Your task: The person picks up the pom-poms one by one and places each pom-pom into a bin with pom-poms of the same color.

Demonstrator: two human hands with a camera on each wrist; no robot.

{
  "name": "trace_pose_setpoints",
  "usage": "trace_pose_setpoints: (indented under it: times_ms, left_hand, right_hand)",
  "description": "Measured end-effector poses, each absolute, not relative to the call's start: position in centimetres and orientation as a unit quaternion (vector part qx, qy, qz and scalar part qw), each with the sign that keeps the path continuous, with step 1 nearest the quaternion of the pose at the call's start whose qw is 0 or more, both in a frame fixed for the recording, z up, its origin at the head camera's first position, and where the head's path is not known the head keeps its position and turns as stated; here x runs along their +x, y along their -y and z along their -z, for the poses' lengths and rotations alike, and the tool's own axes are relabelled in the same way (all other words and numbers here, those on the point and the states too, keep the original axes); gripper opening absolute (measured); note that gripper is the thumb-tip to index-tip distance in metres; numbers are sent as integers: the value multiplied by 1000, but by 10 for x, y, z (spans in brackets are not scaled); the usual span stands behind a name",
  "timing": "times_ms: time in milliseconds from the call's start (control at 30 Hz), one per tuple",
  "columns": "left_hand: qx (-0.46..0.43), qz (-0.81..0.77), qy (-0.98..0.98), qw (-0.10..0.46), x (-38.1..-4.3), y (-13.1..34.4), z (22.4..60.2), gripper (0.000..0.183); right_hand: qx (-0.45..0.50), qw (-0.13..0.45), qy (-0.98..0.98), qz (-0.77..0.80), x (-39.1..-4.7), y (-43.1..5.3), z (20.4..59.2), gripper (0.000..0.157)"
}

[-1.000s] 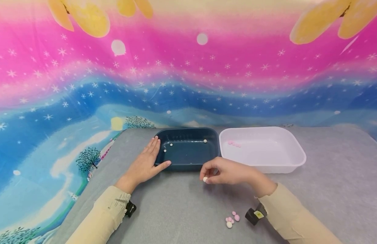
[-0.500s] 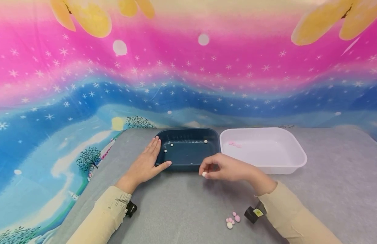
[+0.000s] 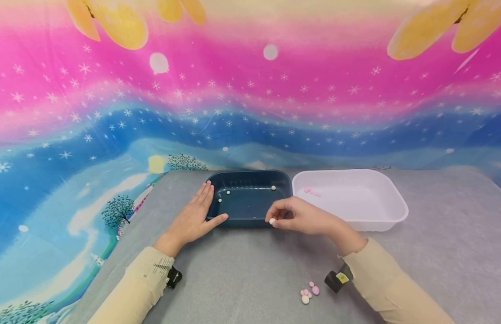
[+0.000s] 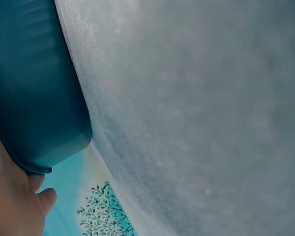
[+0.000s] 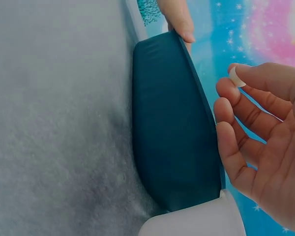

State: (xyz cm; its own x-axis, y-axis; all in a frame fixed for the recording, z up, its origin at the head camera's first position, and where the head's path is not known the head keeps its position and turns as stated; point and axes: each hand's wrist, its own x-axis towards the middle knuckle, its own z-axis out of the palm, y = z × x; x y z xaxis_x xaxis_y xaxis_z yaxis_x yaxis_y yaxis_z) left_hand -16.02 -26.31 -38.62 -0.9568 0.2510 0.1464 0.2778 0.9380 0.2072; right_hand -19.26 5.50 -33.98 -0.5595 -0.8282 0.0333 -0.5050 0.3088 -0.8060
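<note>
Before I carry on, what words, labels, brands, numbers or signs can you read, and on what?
No text can be read.
Small yellow label on the boxy black right-wrist camera: too small to read.
Dark marks on the beige fabric left sleeve: too small to tell if writing.
Dark teal rectangular tray and white rectangular tray: no lettering visible.

White ball (image 5: 237, 78) partly covered by the right hand (image 5: 275, 132)
Behind it, a corner of the dark blue tray (image 3: 246, 208) is hidden; the pink pieces (image 3: 312, 192) beyond are too small to count. The left wrist view's edge crops the left hand (image 4: 14, 201).
</note>
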Motion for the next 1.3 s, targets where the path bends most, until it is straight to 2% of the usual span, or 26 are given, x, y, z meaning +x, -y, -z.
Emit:
trace_pose_setpoints:
  times_ms: [200,1300]
  left_hand:
    - [-139,114,982,58,-160,264,386,96]
    - [-139,104,983,52,-161,264,385,97]
  right_hand:
    - [-409,170,-795,415,-199,-56,341,11]
    - [-368,99,-840,385,-219,-51,342,15]
